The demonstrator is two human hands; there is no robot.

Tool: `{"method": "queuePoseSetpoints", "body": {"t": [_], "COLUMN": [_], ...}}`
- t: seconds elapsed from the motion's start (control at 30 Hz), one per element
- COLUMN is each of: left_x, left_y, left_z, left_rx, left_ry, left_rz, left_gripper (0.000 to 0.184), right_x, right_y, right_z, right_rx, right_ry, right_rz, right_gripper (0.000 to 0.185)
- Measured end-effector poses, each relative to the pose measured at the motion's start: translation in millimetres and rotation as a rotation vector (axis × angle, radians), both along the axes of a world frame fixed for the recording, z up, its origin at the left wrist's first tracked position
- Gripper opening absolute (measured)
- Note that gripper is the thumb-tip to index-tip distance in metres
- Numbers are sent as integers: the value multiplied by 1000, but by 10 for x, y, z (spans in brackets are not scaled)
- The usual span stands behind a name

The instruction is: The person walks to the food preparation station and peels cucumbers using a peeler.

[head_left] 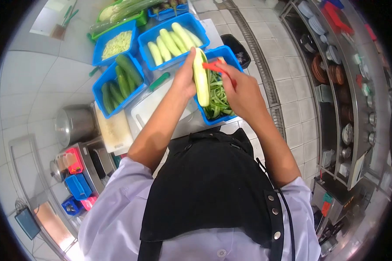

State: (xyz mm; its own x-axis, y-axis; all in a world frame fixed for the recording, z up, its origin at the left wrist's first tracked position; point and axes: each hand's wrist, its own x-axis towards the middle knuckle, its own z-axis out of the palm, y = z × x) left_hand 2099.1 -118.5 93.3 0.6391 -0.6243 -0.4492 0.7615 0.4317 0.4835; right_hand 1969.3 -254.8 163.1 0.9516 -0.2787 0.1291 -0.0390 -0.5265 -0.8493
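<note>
My left hand (186, 77) is closed around the upper part of a mostly peeled cucumber (201, 82), pale with some dark green skin along its right side. A red peeler (212, 67) is gripped in my right hand (244, 93), its head at the upper part of the cucumber. Both are held over a blue bin (200, 114) with green peelings (218, 98) in it. Left of that, one blue bin (150, 66) holds several peeled pale cucumbers (170, 42). Another blue bin (117, 112) holds unpeeled dark green cucumbers (123, 80).
White cutting boards (154, 111) and a green-handled knife (159, 81) lie on the counter. Shredded pale vegetable (117, 45) fills another bin at the back left. A steel pot (76, 125) stands at the left, a black bin (237, 48) beyond the counter, and a dish shelf (331, 82) at the right.
</note>
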Motion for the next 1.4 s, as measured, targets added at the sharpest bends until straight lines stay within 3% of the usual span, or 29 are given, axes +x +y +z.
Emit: {"method": "queuePoseSetpoints", "body": {"t": [0.03, 0.33, 0.53, 0.63, 0.73, 0.9, 1.0, 1.07, 1.13, 1.2, 1.23, 1.4], "left_x": [-34, -136, 146, 370, 582, 615, 448, 263, -20, -199, -230, -359], "left_y": [-3, 67, 160, 216, 303, 309, 250, 225, 122, 60, 40, -1], "left_z": [-13, -221, -410, -392, -431, -376, -350, -344, -42, 14, -17, 200], "left_rx": [-59, -1, 98, 191, 147, 124, 43, -37, 26, 264, 254, 323], "left_ry": [-19, 91, 136, 53, 108, 69, 90, 59, 19, -108, -186, -265], "left_rz": [-100, -89, 52, 282, 364, 372, 298, 48, -18, -165, -220, -156], "left_gripper": [54, 59, 54, 52, 53, 58, 61, 64, 65, 66, 63, 66], "right_x": [88, 125, -217, -408, -585, -715, -556, -399, -239, -90, -36, 1], "right_y": [-15, 28, 207, 261, 280, 129, 17, -23, -76, -87, -97, -81], "right_z": [-4, -265, -243, -257, -450, -387, -90, 22, 123, 184, 122, 226], "right_rx": [-50, -117, -100, -97, -63, -13, 38, 95, 50, 69, 65, -15], "right_ry": [-73, 9, 90, 117, 170, 297, 213, 103, 107, 49, 3, 139], "right_rz": [-10, 51, 140, 175, 234, 239, 177, 76, 39, -28, -44, -2], "right_gripper": [27, 29, 28, 27, 28, 30, 31, 31, 31, 30, 31, 32]}}
